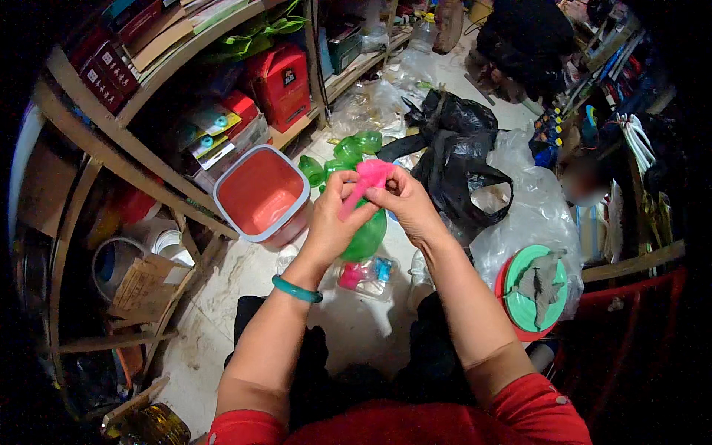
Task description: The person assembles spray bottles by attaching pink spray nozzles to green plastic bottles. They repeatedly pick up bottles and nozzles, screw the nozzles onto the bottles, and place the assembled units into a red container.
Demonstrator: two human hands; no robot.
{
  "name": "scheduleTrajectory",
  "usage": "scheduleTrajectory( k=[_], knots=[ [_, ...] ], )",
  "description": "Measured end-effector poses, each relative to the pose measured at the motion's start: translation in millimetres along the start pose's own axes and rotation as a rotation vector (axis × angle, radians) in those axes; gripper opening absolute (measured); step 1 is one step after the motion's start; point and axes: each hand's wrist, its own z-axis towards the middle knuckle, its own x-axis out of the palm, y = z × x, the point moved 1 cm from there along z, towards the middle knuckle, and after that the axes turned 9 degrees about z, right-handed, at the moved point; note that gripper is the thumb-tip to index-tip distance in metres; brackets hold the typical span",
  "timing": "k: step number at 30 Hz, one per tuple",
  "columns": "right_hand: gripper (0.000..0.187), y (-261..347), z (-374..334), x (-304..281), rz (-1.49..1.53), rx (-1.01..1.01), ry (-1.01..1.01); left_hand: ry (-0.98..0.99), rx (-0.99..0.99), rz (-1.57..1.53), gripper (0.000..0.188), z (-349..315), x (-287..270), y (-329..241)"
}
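Observation:
My left hand point(335, 219), with a teal bangle on its wrist, and my right hand point(410, 208) meet in the middle of the head view. Both pinch a bright pink, soft, crumpled piece point(374, 172); I cannot tell its exact kind. A strip of it hangs down between the fingers. Directly below my hands is a rounded, translucent green plastic object point(366, 241), partly hidden by them. Similar green plastic pieces point(359, 144) lie just beyond. Closer to me on the floor sits a clear plastic box point(371, 288) with pink and blue items in it.
A red tub with a grey rim point(262, 236) stands left, beside wooden shelves point(141, 182). Black plastic bags point(463, 152) and clear plastic sheeting point(512, 222) lie right. Grey scraps point(540, 289) rest on a green round plate point(519, 267). A red box point(282, 87) sits on a shelf.

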Motion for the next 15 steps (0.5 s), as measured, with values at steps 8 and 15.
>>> scheduleTrajectory(
  k=[8, 15],
  knots=[
    [0.031, -13, 1, 8, 0.074, -0.008, -0.136, -0.037, -0.022, -0.197, 0.038, 5, 8, 8],
    [0.03, 5, -5, 6, 0.105, 0.036, -0.041, 0.034, -0.192, -0.35, 0.035, 6, 0, -2]
  ],
)
